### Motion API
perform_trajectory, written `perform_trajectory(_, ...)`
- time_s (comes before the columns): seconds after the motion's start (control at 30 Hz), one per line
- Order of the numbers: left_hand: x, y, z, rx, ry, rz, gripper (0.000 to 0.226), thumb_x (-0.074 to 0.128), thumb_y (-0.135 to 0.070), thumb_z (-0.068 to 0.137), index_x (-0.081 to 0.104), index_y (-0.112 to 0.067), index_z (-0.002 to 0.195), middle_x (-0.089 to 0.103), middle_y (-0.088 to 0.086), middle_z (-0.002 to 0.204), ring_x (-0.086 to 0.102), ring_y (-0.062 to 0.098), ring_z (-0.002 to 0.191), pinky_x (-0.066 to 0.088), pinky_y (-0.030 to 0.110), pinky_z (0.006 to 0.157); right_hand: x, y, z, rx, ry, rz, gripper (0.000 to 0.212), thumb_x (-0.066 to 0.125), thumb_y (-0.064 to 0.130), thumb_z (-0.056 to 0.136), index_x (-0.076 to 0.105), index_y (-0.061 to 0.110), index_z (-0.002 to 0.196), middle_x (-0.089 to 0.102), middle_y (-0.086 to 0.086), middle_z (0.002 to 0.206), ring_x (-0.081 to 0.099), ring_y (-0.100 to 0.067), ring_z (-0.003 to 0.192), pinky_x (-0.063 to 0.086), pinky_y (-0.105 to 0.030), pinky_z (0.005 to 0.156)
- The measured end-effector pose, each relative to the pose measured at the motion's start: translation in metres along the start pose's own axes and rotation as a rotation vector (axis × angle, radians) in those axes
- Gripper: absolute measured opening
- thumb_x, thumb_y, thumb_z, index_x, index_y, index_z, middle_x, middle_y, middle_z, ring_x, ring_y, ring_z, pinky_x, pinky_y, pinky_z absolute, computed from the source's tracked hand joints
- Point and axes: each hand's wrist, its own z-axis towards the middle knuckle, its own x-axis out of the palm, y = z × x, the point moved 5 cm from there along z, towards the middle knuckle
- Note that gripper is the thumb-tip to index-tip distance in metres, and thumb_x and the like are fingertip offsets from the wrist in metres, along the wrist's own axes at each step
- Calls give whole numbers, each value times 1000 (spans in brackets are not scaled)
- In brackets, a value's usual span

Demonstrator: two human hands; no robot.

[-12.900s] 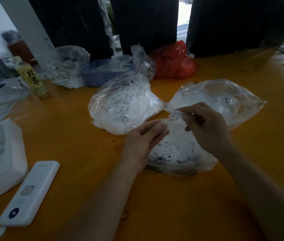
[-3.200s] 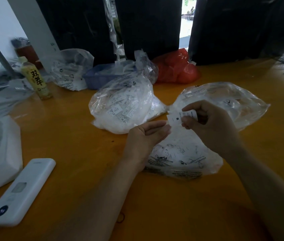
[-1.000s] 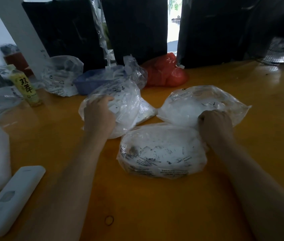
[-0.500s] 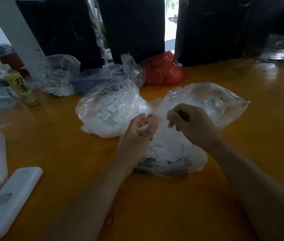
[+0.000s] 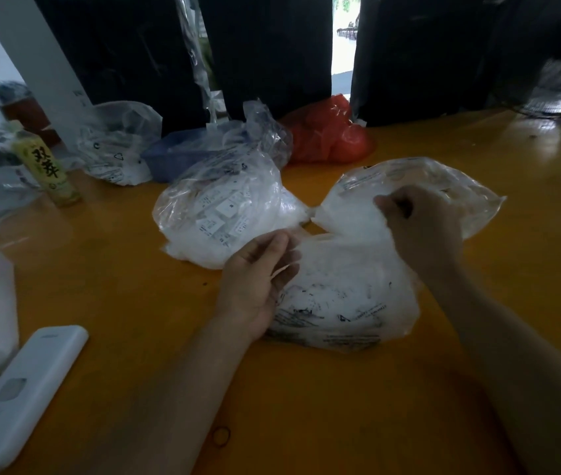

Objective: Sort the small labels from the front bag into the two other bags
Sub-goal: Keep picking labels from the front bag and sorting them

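From the head camera, three clear plastic bags are seen close together on an orange table (image 5: 409, 389). The front bag (image 5: 344, 303) lies nearest the person, in the middle. It has black print on it and is full of small white labels. The left bag (image 5: 224, 214) sits at about 11 o'clock from the front bag, touching it. White labels (image 5: 227, 209) with dark print can be seen through its side. The right bag (image 5: 419, 186) sits at about 1 o'clock from the front bag. The necks of the left bag and the right bag almost meet in the middle.

The left hand (image 5: 258, 275) is held at the left edge of the front bag, at about 9 o'clock. Its fingers are bent around the thin plastic there, and the plastic is held between thumb and fingers. The right hand (image 5: 419, 228) is held up over the top of the front bag, in front of the right bag. Its fingers are curled in tight. It cannot be told what is held inside them, because the picture is blurry there.

Farther back, at 12 o'clock, a red bag (image 5: 330, 138) is seen. A blue tray (image 5: 176, 152) and another clear bag (image 5: 118, 145) are at 10 o'clock. A yellow bottle (image 5: 46, 166) stands at the far left. A white device (image 5: 22, 395) lies at 8 o'clock, close to the table's near edge.
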Motion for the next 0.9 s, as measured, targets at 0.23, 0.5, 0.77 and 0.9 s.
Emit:
perform_trajectory(0.23, 4, -4, -5, -13, 53, 61, 21, 83, -15, 78, 79, -19, 98, 80, 5, 97, 76, 11, 83, 59, 22, 63, 0, -52, 15, 140, 89, -516, 40, 49, 34, 106, 68, 2, 121, 70, -20, 117, 63, -34, 103, 45, -44, 97)
perform_trajectory(0.5, 2, -4, -7, -44, 43, 116, 13, 73, -12, 94, 78, -16, 105, 81, 5, 103, 76, 10, 87, 49, 17, 50, 3, 29, -15, -458, 273, -83, 8, 67, 36, 92, 69, 32, 98, 64, 13, 92, 51, 0, 84, 39, -22, 72)
perform_trajectory(0.77, 5, -2, -4, -7, 79, -45, 23, 75, 7, 84, 69, 1, 105, 79, 14, 102, 78, 21, 90, 63, 23, 72, 46, 19, -43, -460, 812, -330, 38, 71, 63, 80, 64, 48, 114, 48, 17, 114, 37, -9, 107, 31, -32, 85)
perform_trajectory(0.9, 5, -1, -5, -47, 66, -84, 22, 82, -4, 71, 83, -5, 93, 79, 18, 102, 78, 23, 89, 63, 23, 73, 40, 22, -34, -353, 657, -100, 18, 78, 42, 85, 63, 38, 92, 57, 18, 101, 54, -2, 92, 39, -19, 71)
